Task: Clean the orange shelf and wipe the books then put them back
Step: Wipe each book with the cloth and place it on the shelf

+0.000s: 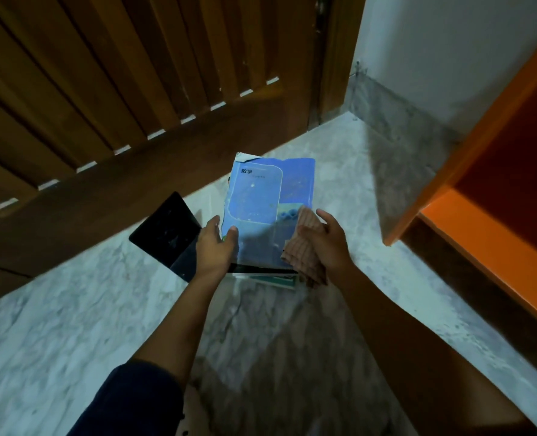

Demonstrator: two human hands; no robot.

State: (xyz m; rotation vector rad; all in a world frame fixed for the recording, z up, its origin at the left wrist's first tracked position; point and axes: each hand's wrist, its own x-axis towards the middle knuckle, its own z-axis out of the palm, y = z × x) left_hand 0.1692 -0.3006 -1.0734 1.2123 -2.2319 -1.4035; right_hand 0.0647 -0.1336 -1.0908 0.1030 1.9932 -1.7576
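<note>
Two hands meet on one blue book (257, 196), held above the marble floor (72, 309) in front of a slatted wooden door (103, 89). Its long axis runs away from the person, with the far end leaning slightly right.

The left hand (215, 243) grips the near left corner, thumb on the cover and fingers out of sight beneath. The right hand (326, 243) holds a bunched checked cloth (303, 247) against the near right part of the cover, and the loose end hangs past the book's lower edge. Most of the cover lies ahead and to the left of the cloth, so the wipe probably has to travel that way while the left hand steadies the book.

More books (276, 280) lie directly under it, and a black book (163, 231) rests on the floor just left of the left hand. The orange shelf (480, 221) stands well off to the right, nearer the right hand.
</note>
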